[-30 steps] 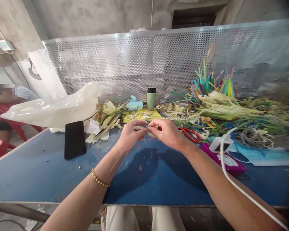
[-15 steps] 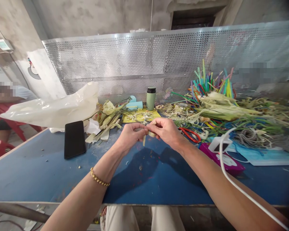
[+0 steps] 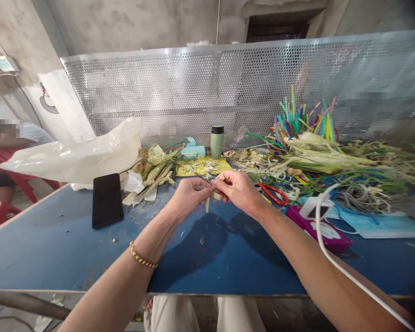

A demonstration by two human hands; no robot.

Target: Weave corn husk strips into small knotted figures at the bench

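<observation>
My left hand (image 3: 189,196) and my right hand (image 3: 238,190) meet above the middle of the table, fingertips almost touching. Both are closed in a pinch on a pale, tape-like strip (image 3: 207,204). One end of it dangles below my left fingers. A curved, loop-shaped part of the same pale colour shows under my right fingers; whether it is a roll or a bent piece I cannot tell. Fingers partly hide the spot where the hands come together. Behind them, a yellow sheet (image 3: 181,171) lies strewn with pale scraps.
On the blue table (image 3: 55,258) are a black phone (image 3: 107,201), corn husks (image 3: 314,150), red-handled scissors (image 3: 274,193), a purple device (image 3: 328,235), a green bottle (image 3: 216,144) and a plastic bag (image 3: 79,157). A white cable (image 3: 346,272) crosses my right forearm. A person sits far left.
Both hands stay in nearly the same place with small finger movements. My left fingers have dipped slightly, and the dangling strip end hangs a little lower.
</observation>
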